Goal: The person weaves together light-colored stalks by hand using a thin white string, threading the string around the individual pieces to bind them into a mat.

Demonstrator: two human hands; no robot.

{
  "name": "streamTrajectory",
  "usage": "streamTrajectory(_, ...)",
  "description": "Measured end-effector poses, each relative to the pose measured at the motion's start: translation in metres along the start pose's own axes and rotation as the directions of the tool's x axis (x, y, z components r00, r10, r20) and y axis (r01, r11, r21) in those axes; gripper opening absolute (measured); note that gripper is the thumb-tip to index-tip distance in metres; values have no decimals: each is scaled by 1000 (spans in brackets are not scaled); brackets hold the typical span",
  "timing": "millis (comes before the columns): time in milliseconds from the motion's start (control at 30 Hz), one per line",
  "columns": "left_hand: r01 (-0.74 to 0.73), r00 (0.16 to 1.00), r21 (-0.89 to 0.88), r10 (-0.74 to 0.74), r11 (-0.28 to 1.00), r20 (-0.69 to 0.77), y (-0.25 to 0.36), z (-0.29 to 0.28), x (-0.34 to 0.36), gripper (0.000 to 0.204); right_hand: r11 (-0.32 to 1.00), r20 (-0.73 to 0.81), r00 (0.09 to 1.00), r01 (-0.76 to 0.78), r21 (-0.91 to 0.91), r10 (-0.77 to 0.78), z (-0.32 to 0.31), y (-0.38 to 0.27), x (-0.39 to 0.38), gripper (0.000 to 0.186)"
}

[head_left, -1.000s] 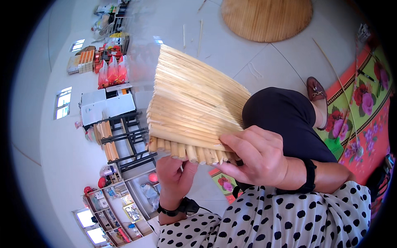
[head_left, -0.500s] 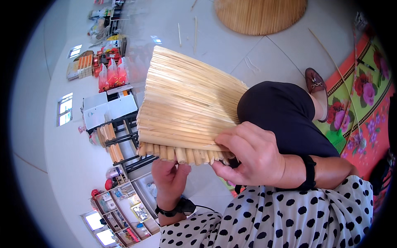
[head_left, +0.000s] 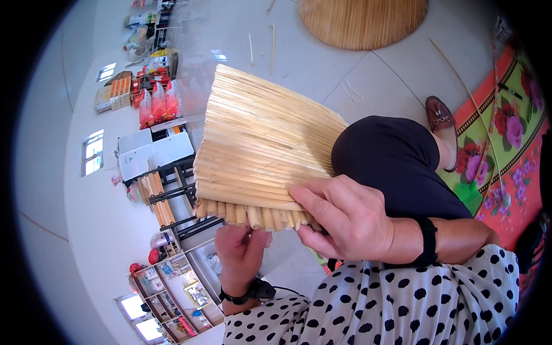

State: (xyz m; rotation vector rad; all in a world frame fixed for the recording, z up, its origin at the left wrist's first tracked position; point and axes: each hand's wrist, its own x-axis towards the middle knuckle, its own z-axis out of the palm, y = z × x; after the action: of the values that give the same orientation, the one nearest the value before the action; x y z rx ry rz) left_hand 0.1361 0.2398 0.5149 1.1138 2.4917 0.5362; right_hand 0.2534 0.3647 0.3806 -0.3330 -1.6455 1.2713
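A pale mat of straw-like stalks slants across the middle, its right side against my dark-trousered knee. Stalks of its top layer run roughly left to right; along the near edge, cut ends of a lower, crosswise layer stick out. My right hand pinches the near edge at its right corner, fingers on top and thumb below. Under the protruding ends, my left hand is curled closed against the mat's underside. Its fingertips are partly hidden by the stalks.
A round brown stalk mat lies on the tiled floor beyond. Loose thin stalks and a white thread are nearby. To the right spreads a flowered cloth with a long stalk across it. Shelves stand left.
My right hand has shifted slightly left along the near edge of the mat. The left hand stays beneath the stalk ends. The whole view has drifted a little.
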Motion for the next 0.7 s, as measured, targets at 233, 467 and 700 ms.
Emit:
streamTrajectory(233,-50,995,92,58,994,-87,-1,7,-4,4,997,35,999,43,-59,-41,-2,-2,3,50)
streamTrajectory(467,-270,936,276,318,922,-147,-9,11,1,8,988,-9,991,132,-84,-134,5,2,2,43)
streamTrajectory(700,-400,858,382,487,833,-162,-9,15,6,12,978,-8,985,168,-121,-170,8,0,-2,44)
